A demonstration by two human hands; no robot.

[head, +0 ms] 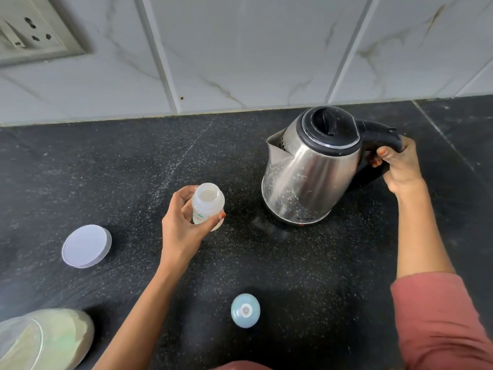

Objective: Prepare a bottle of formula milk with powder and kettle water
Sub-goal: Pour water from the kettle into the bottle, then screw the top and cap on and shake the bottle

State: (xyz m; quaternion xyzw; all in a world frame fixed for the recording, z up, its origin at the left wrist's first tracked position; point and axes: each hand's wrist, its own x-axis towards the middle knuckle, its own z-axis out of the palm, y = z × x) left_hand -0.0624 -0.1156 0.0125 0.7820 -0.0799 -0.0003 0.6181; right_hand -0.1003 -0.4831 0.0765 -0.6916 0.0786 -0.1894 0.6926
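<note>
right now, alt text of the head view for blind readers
A left hand holds an open translucent baby bottle and a right hand grips the handle of a stainless steel kettle, on a black countertop. A round white lid and blue teat ring lie nearby.

Work surface and wall, viewed from above. A black, white-speckled stone tabletop point(106, 161) meets a wall of large white tiles point(253, 49) with grey-brown veining and pale grout lines. A grey socket plate point(34, 30) is set in the wall, upper left. A thin seam point(442, 137) crosses the tabletop, right. The light is soft and even.
</note>
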